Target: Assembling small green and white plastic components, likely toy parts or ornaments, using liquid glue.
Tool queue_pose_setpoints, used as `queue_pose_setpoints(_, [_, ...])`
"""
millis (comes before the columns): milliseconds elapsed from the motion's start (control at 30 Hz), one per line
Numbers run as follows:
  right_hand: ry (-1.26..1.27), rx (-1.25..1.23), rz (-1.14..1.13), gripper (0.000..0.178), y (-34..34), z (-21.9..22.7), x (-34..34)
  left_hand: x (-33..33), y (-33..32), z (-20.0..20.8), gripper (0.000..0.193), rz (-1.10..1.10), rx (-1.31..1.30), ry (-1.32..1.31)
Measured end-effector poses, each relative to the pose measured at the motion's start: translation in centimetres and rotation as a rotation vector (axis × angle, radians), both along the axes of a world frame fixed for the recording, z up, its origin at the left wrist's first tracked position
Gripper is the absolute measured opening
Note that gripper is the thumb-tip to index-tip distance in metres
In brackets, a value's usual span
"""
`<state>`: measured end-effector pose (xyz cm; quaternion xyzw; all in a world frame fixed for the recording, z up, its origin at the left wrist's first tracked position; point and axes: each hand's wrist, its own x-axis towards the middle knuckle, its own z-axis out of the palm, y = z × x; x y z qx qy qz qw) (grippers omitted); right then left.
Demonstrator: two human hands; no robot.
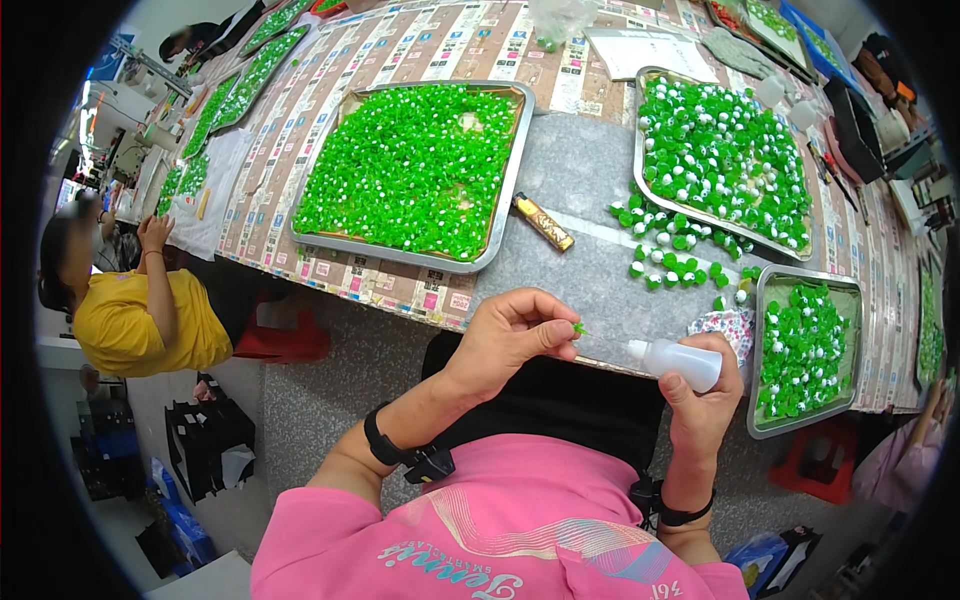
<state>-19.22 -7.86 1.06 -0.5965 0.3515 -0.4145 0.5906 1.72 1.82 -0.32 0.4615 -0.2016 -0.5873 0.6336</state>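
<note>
My left hand [522,335] is closed in a pinch on a small green plastic piece [580,328], held over the table's near edge. Just to its right, my right hand [705,395] grips a translucent white squeeze bottle [684,365]. The bottle lies tilted, its nozzle pointing left toward the green piece but apart from it. Beyond my hands, loose green-and-white pieces [668,268] are scattered on a grey mat [570,165]. A floral cloth [728,325] sits partly behind the bottle and right hand.
A metal tray [520,150] of small green pieces stands left of the mat. Two more trays, one far right [642,130] and one near right [757,350], hold green-and-white pieces. A yellow-and-black lighter-like object [543,222] lies between. At left, a person in yellow [150,320] works.
</note>
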Motion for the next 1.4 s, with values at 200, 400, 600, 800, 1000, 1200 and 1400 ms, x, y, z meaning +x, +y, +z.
queue_pose_setpoints(200, [0.026, 0.008, 0.011, 0.040, 0.0, -0.4, -0.1, 0.0, 0.0, 0.1, 0.013, -0.011, 0.008, -0.012])
queue_pose_setpoints(400, [0.045, -0.019, -0.001, 0.041, 0.0, -0.3, -0.2, 0.0, -0.1, 0.2, 0.012, -0.013, 0.015, -0.013])
queue_pose_setpoints(600, [0.029, -0.050, -0.023, 0.042, 0.1, 0.2, -0.2, 0.0, -0.1, 0.1, 0.011, -0.007, 0.010, 0.001])
queue_pose_setpoints(800, [0.043, -0.084, -0.017, 0.044, 0.4, 0.4, -0.2, 0.0, -0.1, -0.1, 0.013, 0.000, -0.049, -0.017])
queue_pose_setpoints(1000, [0.059, -0.103, -0.019, 0.045, 0.6, 0.4, -0.3, -0.2, -0.2, 0.0, 0.012, 0.004, -0.077, -0.023])
queue_pose_setpoints(1200, [0.063, -0.097, -0.019, 0.044, 0.7, 0.6, -0.2, -0.3, -0.2, 0.3, 0.013, 0.000, -0.043, -0.042])
queue_pose_setpoints(1400, [0.094, -0.110, -0.022, 0.042, 0.6, 0.5, -0.4, -0.3, -0.3, 0.5, 0.013, -0.011, -0.038, -0.041])
